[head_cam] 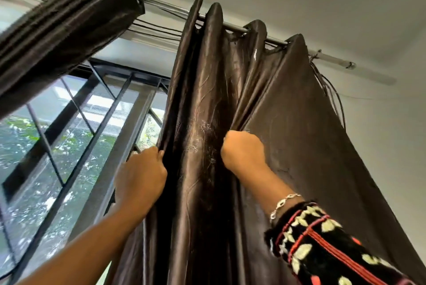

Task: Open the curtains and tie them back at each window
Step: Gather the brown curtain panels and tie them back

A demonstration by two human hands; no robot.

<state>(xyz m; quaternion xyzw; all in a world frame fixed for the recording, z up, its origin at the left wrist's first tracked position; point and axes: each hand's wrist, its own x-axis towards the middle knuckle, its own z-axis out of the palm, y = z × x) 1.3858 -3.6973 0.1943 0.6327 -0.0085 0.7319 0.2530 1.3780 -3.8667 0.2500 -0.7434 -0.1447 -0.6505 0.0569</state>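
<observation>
You look up at a dark brown curtain that hangs in deep folds from a metal rod just under the ceiling. Both of your hands are on this curtain, at about the same height and a fold or two apart.

Your left hand holds the curtain's edge nearest the window, with the fingers curled round the cloth and clamped on it. Your right hand is bunched into a fist on a fold further in. Its fingers are tucked into the cloth and gripping it, so the fabric puckers towards your knuckles.

The curtain is gathered towards the right part of the rod, and the window's dark frame and glass are uncovered to its left, with green leaves showing outside. A second curtain of the same cloth is bunched tight at the rod's upper left and slants down out of view.

A silver bracelet sits on your right wrist, just above a black patterned sleeve. Thin dark cords dangle from the rod's right end against the pale wall.
</observation>
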